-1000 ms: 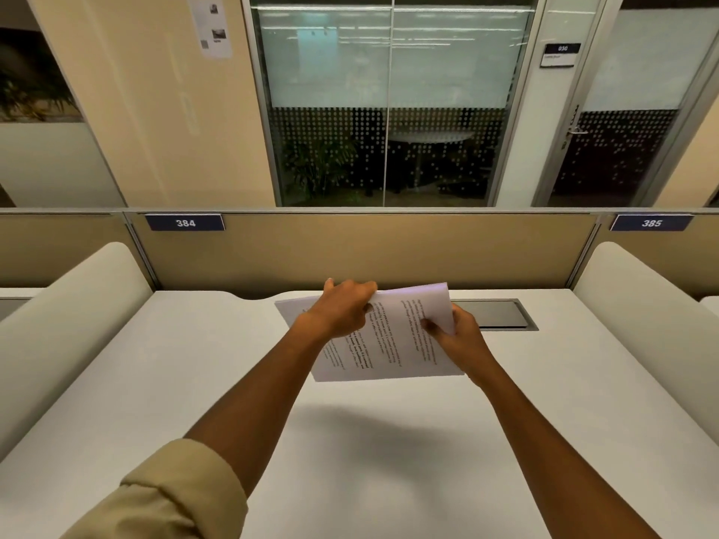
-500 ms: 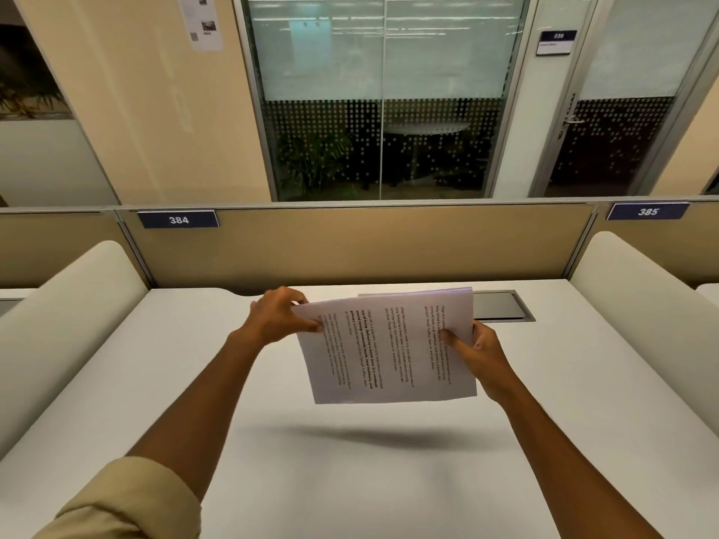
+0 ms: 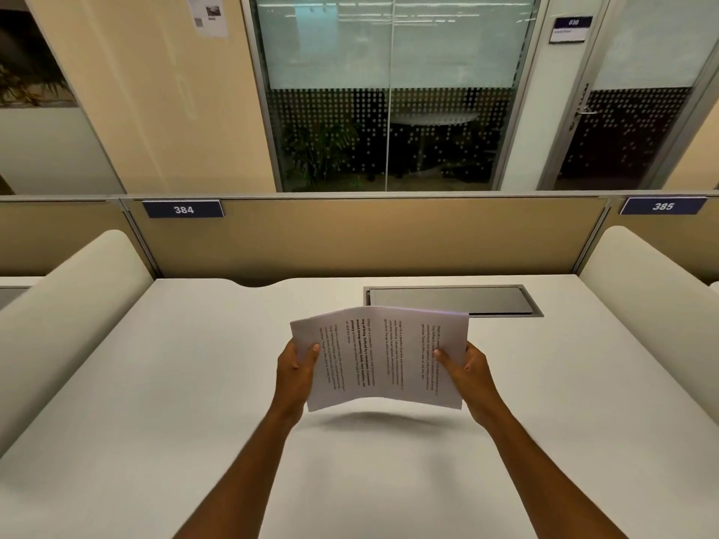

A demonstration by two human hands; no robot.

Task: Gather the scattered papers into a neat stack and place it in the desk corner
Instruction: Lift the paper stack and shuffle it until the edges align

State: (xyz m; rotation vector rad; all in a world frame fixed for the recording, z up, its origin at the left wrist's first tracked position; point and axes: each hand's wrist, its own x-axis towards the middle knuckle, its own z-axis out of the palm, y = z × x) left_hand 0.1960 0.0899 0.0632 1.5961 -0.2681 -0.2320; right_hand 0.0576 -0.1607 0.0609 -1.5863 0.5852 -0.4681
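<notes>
Between the hands, a stack of papers (image 3: 383, 355) is held clear of the desk (image 3: 155, 383), its shadow lying on the surface just below the near edge. Left hand (image 3: 294, 377) is closed on the stack's left edge, thumb on top, fingers hidden beneath. Right hand (image 3: 467, 373) is closed on the right edge in the same manner. Both grips sit at the near half of the sheets.

Stack condition: sheets appear gathered, edges roughly aligned, though the middle bows upward into a shallow ridge running away from the person. Printed lines run near to far, so the text reads sideways. The long axis appears to run left to right, from hand to hand, with a slight tilt. No loose sheets are visible on the desk.

Beyond the hands, just past the stack's far edge, a grey hatch (image 3: 453, 301) is set flush in the desk. Beyond that stands the partition (image 3: 389, 235).

Finding: gathering looks complete; placement remains. The far right corner lies ahead and to the right of the right hand, which is the nearer hand to it; the far left corner lies ahead and to the left of the left hand, at about the same remove. Which corner is intended cannot be told. Either placing calls for carrying the stack forward and sideways, past the hatch.
</notes>
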